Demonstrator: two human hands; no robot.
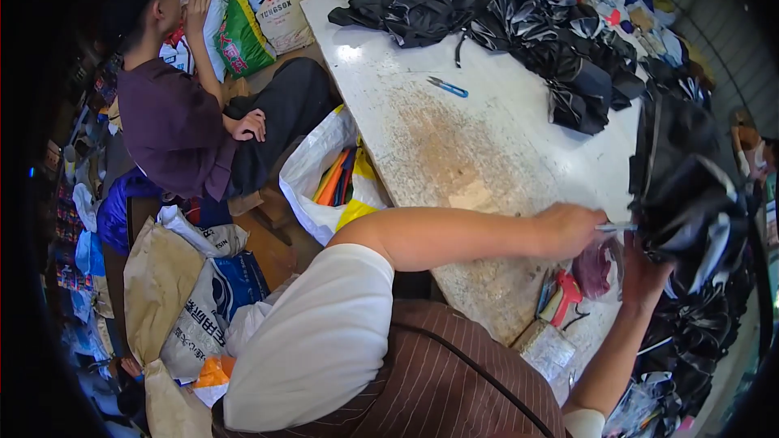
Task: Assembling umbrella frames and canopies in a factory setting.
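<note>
My left hand [568,231] reaches across to the right side of the table, its fingers closed round a tool. Only the slim silver blades [618,227] show, like those of thread snips; they point at a bunched black fabric piece [690,211] with pale edging. My right hand [645,272] grips that piece from below, its fingers partly hidden by the cloth. Just under my left hand lies a dark red bundle [596,268] in clear plastic. A red glue gun [561,298] rests nearer to me, beside a box wrapped in clear tape [544,349].
Blue-handled snips [449,87] lie on the worn white table [519,146]. Black fabric pieces [487,16] heap along its far edge. A white sack [304,178] with colourful strips stands at its left edge. A seated person [174,122] is at the left, among bags.
</note>
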